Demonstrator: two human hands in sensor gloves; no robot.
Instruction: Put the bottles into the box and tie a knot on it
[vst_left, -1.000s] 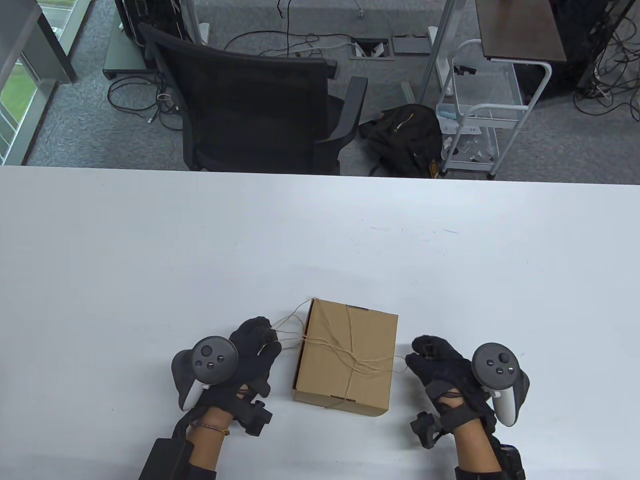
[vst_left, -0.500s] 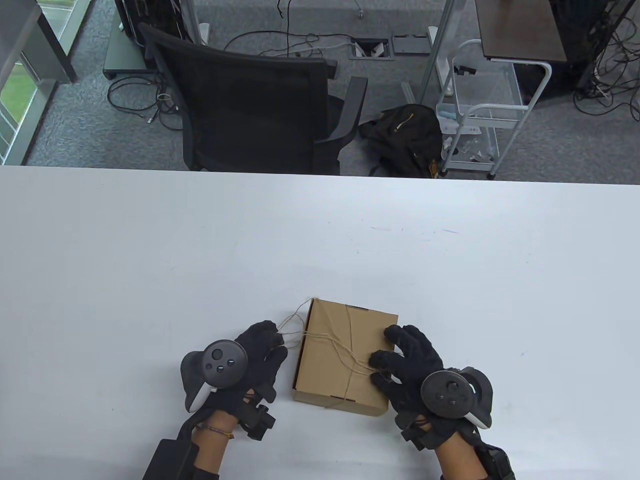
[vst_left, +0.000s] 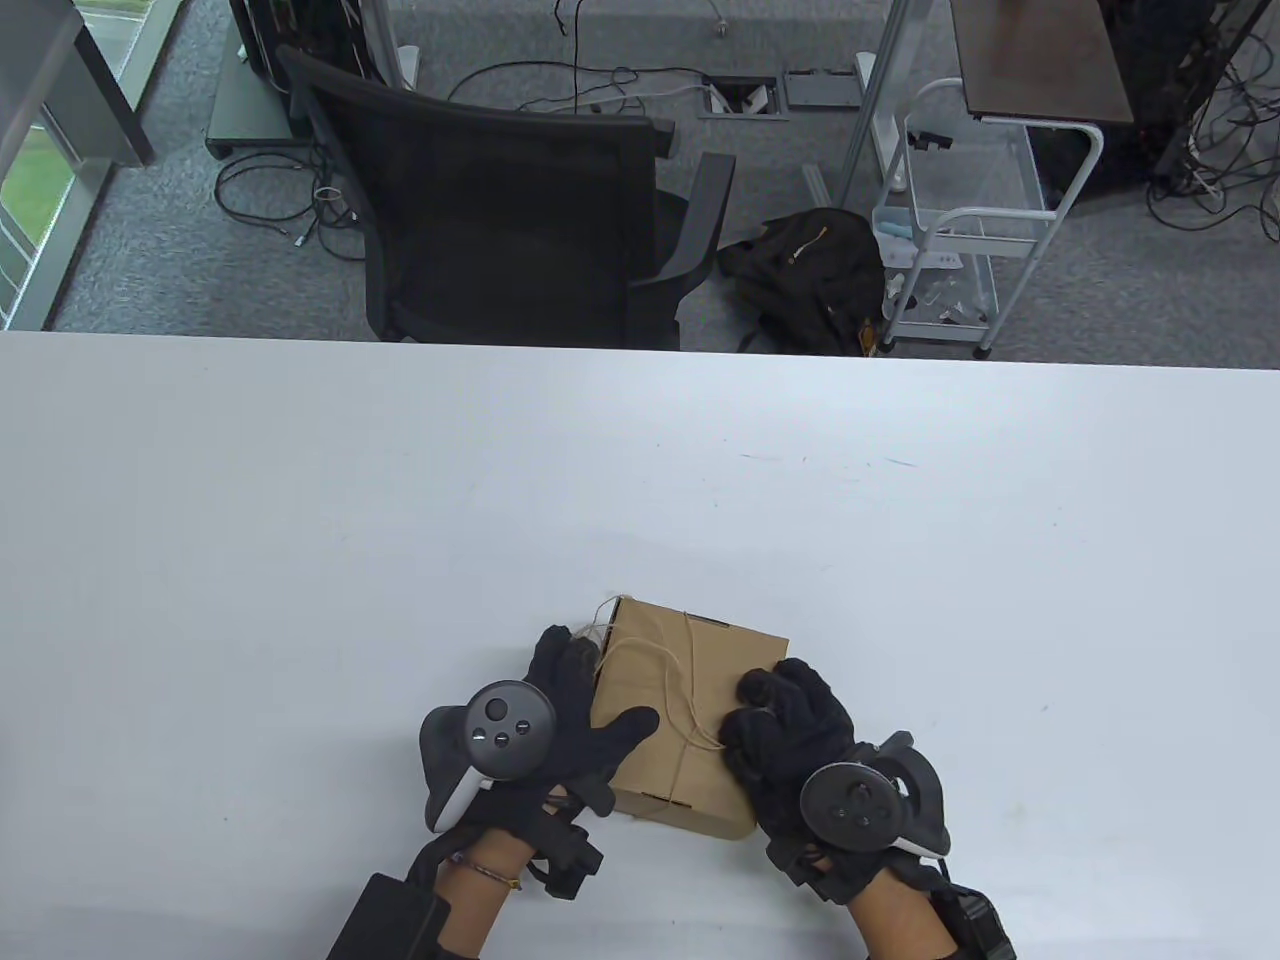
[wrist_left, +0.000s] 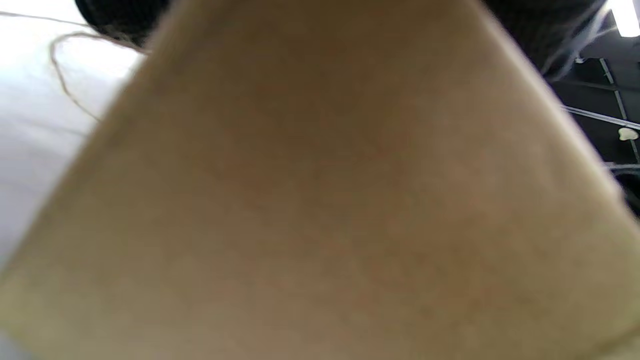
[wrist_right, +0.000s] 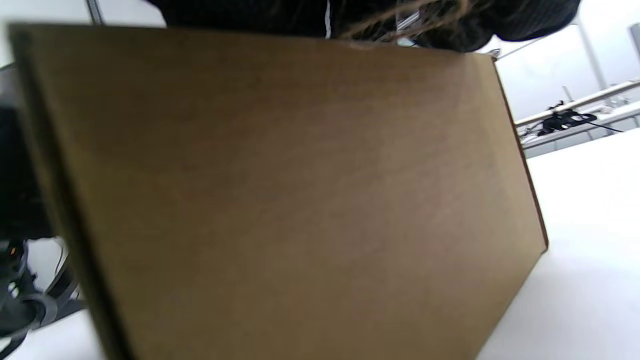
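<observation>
Table view: the cardboard box (vst_left: 680, 725) sits closed near the front edge of the white table (vst_left: 300, 520), with thin twine (vst_left: 685, 690) crossed over its lid. The bottles are not visible; presumably they are inside. The left hand (vst_left: 565, 720) grasps the box's left side, thumb laid across the lid and fingers along the far-left corner, where loose twine ends gather. The right hand (vst_left: 785, 725) grasps the right side, fingers curled over the lid edge next to the twine crossing. Whether that hand also pinches the twine cannot be determined.

Both wrist views are filled by plain cardboard wall at close range, which agrees with a two-sided hold. In the right wrist view the box appears tipped, with a gap under one end; whether it is clear of the table cannot be told.

Handling notes:
- The box is likely stiff corrugated card; its walls should take a firm squeeze without buckling.
- Weight is probably moderate and may shift if the bottles inside are loose. Keep it level.
- Take hold at opposite side walls, thumbs on the lid.
- The twine is thin, limp and slack in places. Pinch it close to the crossing; avoid dragging it off a corner.

An office chair (vst_left: 500, 210) stands beyond the table.
</observation>
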